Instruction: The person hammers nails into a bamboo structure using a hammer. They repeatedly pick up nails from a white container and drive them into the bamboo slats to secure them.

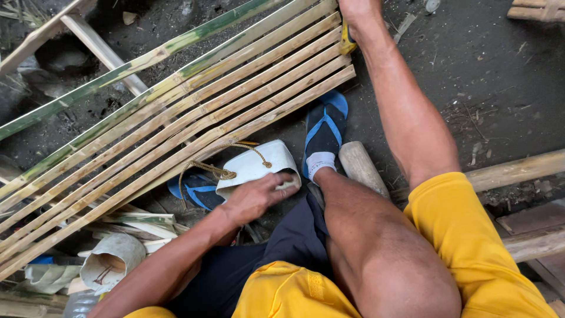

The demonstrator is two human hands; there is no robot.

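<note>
A long panel of split bamboo slats [176,118], pale tan with green outer strips, lies slanted across the dark earthen floor [488,76], its near end propped just ahead of the person's feet, which seems to keep it within arm's reach while seated. The person sits low with knees bent, one foot in a blue and black strapped sandal [325,132] planted against the panel's lower edge, likely bracing it. The right hand [356,13] reaches out to the far end of the slats and is closed around a yellow-handled tool [347,41]; most of the hand is cut off by the frame's top edge, so the exact grip is hard to read. The left hand [254,197] rests with fingers loosely curled over the mouth of a white curved sheath-like container with a braided brown cord [253,165], lying on the floor between the feet. A short round wooden billet [362,168] lies just beside the sandal.
</note>
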